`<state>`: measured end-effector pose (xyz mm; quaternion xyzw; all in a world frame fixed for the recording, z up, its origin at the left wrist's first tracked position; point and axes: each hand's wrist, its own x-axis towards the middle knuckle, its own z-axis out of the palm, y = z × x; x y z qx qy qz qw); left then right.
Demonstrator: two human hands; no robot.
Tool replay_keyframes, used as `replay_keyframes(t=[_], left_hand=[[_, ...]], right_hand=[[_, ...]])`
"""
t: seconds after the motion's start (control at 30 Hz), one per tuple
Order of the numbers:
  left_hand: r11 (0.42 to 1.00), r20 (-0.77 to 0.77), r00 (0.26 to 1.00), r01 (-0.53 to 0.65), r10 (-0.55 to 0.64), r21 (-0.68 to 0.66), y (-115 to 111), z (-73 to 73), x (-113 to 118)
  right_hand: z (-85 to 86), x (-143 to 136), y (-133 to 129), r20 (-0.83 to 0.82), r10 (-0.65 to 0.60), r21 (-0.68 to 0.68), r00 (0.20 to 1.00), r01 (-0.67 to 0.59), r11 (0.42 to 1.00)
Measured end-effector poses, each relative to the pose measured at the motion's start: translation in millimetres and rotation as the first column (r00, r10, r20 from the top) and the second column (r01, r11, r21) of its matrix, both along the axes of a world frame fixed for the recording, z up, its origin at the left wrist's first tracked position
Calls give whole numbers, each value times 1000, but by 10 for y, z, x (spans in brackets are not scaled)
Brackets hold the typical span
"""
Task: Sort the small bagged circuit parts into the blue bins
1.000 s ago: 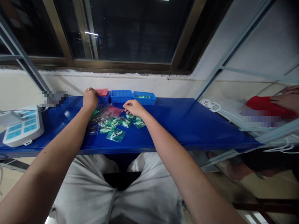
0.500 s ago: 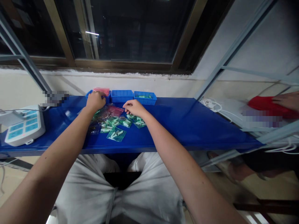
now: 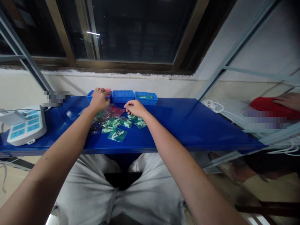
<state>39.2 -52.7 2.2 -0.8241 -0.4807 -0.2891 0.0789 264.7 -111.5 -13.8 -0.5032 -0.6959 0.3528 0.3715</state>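
My left hand (image 3: 100, 99) is at the front of the left blue bin (image 3: 89, 97), over the red bag (image 3: 107, 91) in it; its fingers are bent and part-spread, with nothing visible between them. Right of it, my right hand (image 3: 134, 107) hovers by the pile with curled fingers pressed together; whatever they hold, if anything, is too small to make out. Below the hands lie several green bags (image 3: 117, 135) with white pieces inside, and a red bag (image 3: 116, 111) among clear ones.
The middle blue bin (image 3: 123, 96) and the right blue bin (image 3: 146, 98), with green bags inside, stand at the back of the blue table (image 3: 182, 125). A white power strip (image 3: 29, 126) is at left. Another person's hand (image 3: 288, 100) rests on red material at far right.
My left hand has shifted slightly right and its fingers have loosened, while the red bag now lies lower in the left bin. My right hand has hardly moved.
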Motion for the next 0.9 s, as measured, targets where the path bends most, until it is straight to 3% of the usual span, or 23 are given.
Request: replay_keyframes(t=[0.1, 0.2, 0.37, 0.5, 0.73, 0.9], left_hand=[[970, -59, 973, 213, -221, -118, -139, 50, 121], [924, -156, 928, 297, -339, -242, -257, 35, 246], [939, -325, 905, 179, -275, -294, -318, -45, 361], [951, -351, 912, 108, -212, -291, -278, -90, 361], [962, -218, 952, 170, -216, -215, -154, -188, 331], [953, -2, 958, 284, -286, -105, -186, -165, 400]], right_hand=[[1, -1, 1, -18, -14, 18, 1000, 14, 1000], [-22, 4, 25, -42, -25, 46, 999, 27, 999], [-105, 30, 105, 6, -30, 114, 1000, 29, 993], [-131, 40, 123, 56, -30, 148, 998, 21, 989], [-91, 12, 79, 109, -97, 168, 989, 78, 983], [-145, -17, 113, -44, -59, 52, 997, 61, 997]])
